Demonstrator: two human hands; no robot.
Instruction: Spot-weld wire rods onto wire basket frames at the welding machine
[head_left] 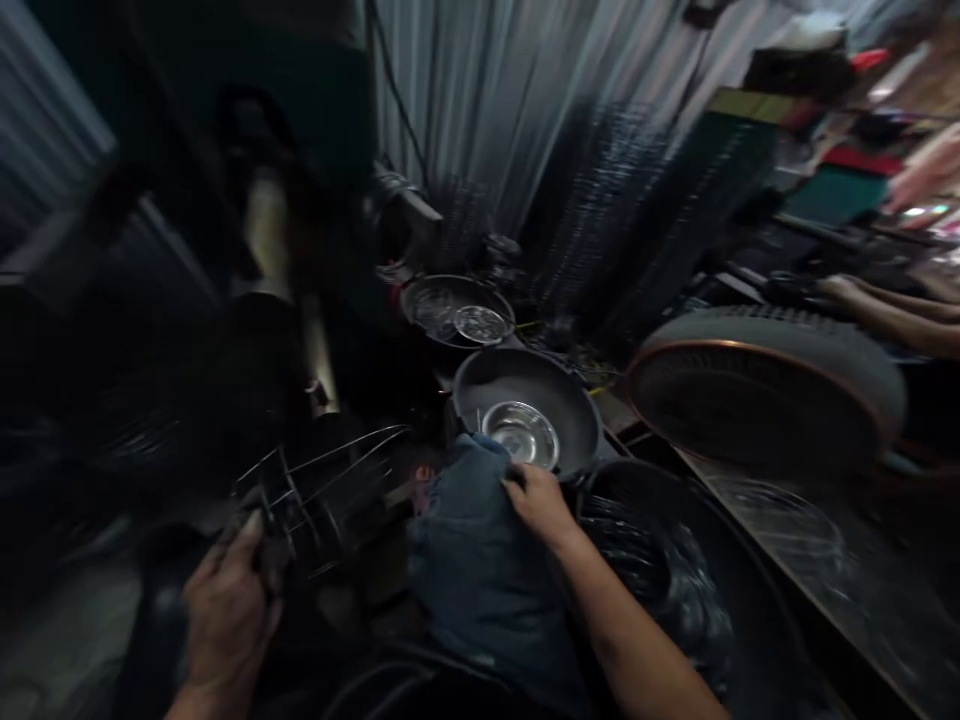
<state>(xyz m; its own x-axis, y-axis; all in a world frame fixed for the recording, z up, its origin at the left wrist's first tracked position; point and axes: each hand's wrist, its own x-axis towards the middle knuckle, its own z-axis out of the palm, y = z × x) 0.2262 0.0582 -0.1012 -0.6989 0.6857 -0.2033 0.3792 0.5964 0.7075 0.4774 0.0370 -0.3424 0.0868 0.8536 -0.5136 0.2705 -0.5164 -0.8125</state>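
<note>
I see the left hand (225, 600) closed around a wire frame (315, 490), low left. The right hand (541, 503) pinches a blue cloth (480, 570) beside a dark pan (525, 405) holding a steel bowl (521, 433). The cluttered bench (847, 580) runs right; corrugated sheet wall (510, 90) behind. The room is dim and the view blurred.

Left hand (225, 610) sits low on the left, gripping a wire frame (322, 490). To its right lies a cloth bundle (480, 570), right hand (541, 503) on its top edge. Just behind that, a pan (525, 400) with a steel bowl (521, 433) in it; a second pan (456, 310) farther back. Far right, possibly a fan guard (765, 390), blurred.
</note>
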